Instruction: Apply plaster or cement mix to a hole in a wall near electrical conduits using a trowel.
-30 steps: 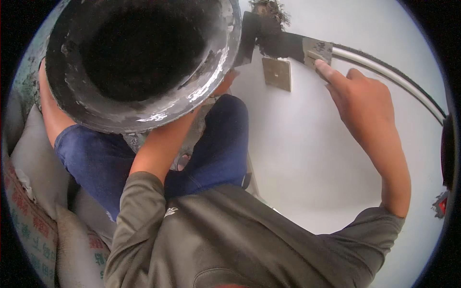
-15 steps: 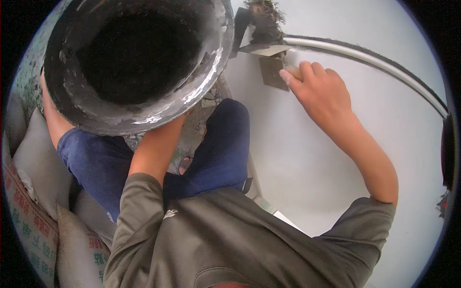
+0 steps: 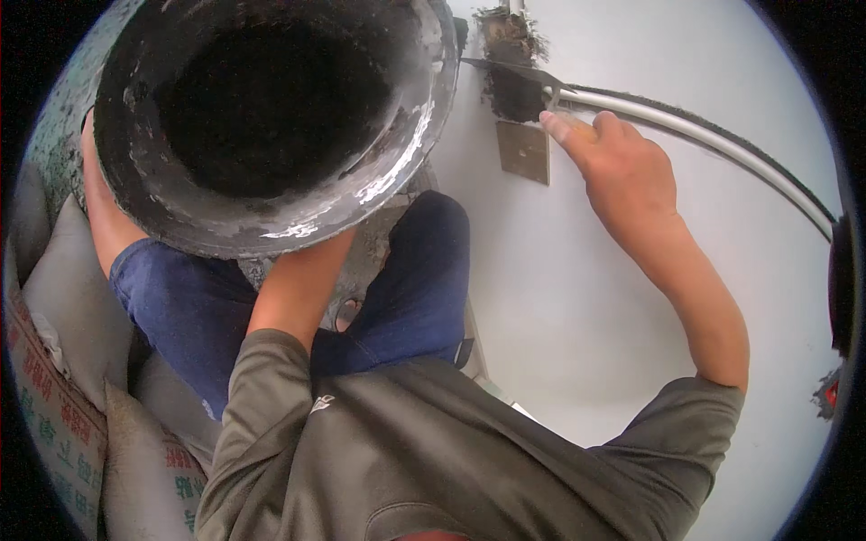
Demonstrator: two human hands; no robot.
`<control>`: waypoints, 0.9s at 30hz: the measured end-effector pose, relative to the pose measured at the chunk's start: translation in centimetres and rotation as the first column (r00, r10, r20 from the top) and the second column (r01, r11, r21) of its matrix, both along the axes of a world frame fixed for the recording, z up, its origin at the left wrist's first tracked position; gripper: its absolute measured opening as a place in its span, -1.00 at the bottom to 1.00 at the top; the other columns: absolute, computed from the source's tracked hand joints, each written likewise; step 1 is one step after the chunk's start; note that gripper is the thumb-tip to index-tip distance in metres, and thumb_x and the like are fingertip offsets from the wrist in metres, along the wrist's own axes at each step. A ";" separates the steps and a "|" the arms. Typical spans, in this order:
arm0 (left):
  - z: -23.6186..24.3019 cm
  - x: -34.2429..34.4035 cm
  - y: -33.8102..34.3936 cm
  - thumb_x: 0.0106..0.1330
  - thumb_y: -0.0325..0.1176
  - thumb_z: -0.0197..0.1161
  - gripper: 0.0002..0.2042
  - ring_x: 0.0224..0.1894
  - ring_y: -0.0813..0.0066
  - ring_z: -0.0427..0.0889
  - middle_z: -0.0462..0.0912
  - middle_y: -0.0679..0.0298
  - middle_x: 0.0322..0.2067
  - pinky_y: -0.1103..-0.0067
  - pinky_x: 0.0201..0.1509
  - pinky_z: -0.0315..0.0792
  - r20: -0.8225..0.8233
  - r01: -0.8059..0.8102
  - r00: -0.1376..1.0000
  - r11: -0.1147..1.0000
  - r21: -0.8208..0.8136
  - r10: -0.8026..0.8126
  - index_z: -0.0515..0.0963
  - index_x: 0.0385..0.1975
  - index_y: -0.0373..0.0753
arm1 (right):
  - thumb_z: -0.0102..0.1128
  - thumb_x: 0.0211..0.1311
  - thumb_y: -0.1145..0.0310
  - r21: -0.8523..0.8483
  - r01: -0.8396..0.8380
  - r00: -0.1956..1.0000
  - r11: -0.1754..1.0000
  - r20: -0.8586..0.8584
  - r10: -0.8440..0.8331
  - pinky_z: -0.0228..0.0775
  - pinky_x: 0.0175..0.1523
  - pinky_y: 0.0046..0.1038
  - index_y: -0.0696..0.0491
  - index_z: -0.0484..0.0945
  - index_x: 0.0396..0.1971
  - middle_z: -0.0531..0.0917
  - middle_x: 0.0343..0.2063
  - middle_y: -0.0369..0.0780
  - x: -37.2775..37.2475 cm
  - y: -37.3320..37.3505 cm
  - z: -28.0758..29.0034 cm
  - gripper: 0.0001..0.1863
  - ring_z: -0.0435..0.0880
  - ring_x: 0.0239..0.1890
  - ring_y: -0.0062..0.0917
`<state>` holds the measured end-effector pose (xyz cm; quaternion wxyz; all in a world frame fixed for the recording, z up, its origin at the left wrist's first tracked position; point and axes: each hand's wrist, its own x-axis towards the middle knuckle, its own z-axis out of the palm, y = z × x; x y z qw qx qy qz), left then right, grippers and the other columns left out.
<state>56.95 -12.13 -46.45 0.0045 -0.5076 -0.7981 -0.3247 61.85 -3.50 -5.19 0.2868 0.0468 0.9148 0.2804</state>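
A large round black basin (image 3: 397, 180) with pale smears on its rim is tilted toward me at the upper left. My left forearm passes beneath it and holds it up; the basin hides that hand's fingers. My right hand (image 3: 629, 171) is closed round the wooden handle of a trowel (image 3: 523, 70). Seen nearly edge-on, its thin blade lies against a dark mortar patch (image 3: 516, 97) on the white wall. Just below the patch is a square brownish plate (image 3: 524, 153). The basin's inside is too dark for its contents to be made out.
A pale pipe (image 3: 695, 117) runs along a dark-edged groove from the patch to the right. Rougher mortar (image 3: 510, 36) fills the channel above. Several full sacks (image 3: 77, 298) are piled at my left. Rubble lies on the ground between my knees.
The trowel blade has moved up the wall, away from the square plate, uncovering dark mortar above it. My right hand went up with it. The basin has shifted slightly right in view.
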 end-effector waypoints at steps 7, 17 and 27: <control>-2.2 2.5 3.3 0.26 -0.13 0.27 -0.45 0.18 -0.01 0.44 0.47 -0.18 0.04 0.22 0.23 0.33 -0.263 -0.064 0.960 0.988 0.138 0.099 0.40 0.15 -0.37 | 0.16 0.11 0.51 -0.012 0.097 0.993 0.995 -0.069 -0.097 0.49 -0.45 -0.30 -0.24 0.53 0.14 0.51 -0.49 -0.17 -0.6 0.2 -0.6 -0.45 0.62 -0.46 -0.32; 6.0 4.9 2.4 0.30 -0.25 0.23 -0.61 -0.25 0.07 0.67 0.62 -0.05 -0.24 0.21 -0.10 0.48 0.766 0.080 0.611 0.978 0.193 -0.201 0.37 -0.02 -0.38 | 0.09 0.30 0.34 0.082 0.259 0.966 0.962 -0.043 -0.256 0.54 -0.29 -0.18 -0.23 0.50 0.17 0.66 -0.50 -0.06 -4.2 0.4 1.3 -0.57 0.67 -0.41 -0.17; 9.1 5.5 2.5 0.31 -0.30 0.22 -0.57 -0.26 -0.05 0.64 0.55 -0.16 -0.28 0.20 -0.13 0.48 0.859 0.123 0.470 0.979 0.165 -0.204 0.26 0.03 -0.41 | 0.14 0.34 0.29 0.142 0.299 0.952 0.944 -0.108 -0.285 0.46 -0.31 -0.26 -0.32 0.46 0.23 0.63 -0.51 -0.13 -4.7 -0.4 5.0 -0.54 0.60 -0.46 -0.26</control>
